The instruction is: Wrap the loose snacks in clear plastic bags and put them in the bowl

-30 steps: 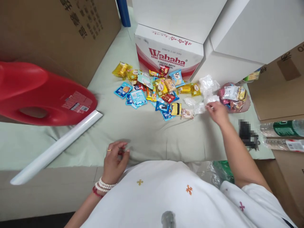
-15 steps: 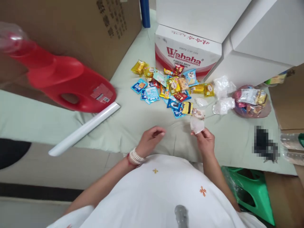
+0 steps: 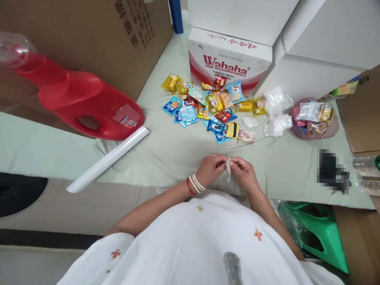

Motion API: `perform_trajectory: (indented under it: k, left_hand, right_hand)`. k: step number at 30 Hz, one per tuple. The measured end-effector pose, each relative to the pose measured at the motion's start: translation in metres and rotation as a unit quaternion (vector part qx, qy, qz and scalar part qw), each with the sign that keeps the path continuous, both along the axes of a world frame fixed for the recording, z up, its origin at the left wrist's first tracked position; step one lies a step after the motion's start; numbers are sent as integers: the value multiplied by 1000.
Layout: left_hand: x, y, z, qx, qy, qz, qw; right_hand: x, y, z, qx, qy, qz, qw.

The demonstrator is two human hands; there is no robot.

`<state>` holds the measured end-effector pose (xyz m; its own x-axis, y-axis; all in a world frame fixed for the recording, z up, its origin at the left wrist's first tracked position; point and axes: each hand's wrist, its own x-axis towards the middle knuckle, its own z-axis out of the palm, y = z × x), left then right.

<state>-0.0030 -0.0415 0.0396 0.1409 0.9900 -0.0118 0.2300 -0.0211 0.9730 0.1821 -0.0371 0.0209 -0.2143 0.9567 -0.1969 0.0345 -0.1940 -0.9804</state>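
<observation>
Both hands meet low in front of my body, pinching a small, thin, whitish plastic bag (image 3: 228,169) between their fingertips. My left hand (image 3: 209,169), with a beaded bracelet on its wrist, is closed on the bag's left side. My right hand (image 3: 245,173) is closed on its right side. The bag hangs narrow and folded, so its opening cannot be made out. Beyond the hands lies a loose pile of wrapped snacks: a beige packet (image 3: 246,136), a yellow packet (image 3: 232,130), blue sachets (image 3: 188,113) and a red packet (image 3: 225,115).
Crumpled clear plastic bags (image 3: 278,125) lie right of the pile, beside a pink bowl (image 3: 335,126) of snacks. A Wahaba-style white carton (image 3: 230,51) stands behind. On the left are a red detergent jug (image 3: 89,101) and a white roll (image 3: 108,160). A green stool (image 3: 329,241) stands below right.
My left hand has moved right and taken hold of the bag. My right hand has drawn the bag left and nearer my body, away from the beige packet.
</observation>
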Motion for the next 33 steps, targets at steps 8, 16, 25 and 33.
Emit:
perform_trajectory:
  k: [8, 16, 25, 33]
  left_hand:
    - [-12, -4, 0, -89, -102, 74, 988]
    - [-15, -3, -1, -119, -142, 46, 982]
    - [-22, 2, -15, -103, -179, 171, 963]
    - [-47, 1, -18, -212, -309, 246, 894]
  right_hand:
    - [-12, 9, 2, 106, -1, -8, 994]
    - [-11, 5, 2, 148, -106, -52, 982]
    - [-28, 8, 7, -43, 60, -90, 993]
    - [-3, -20, -15, -75, 35, -133, 988]
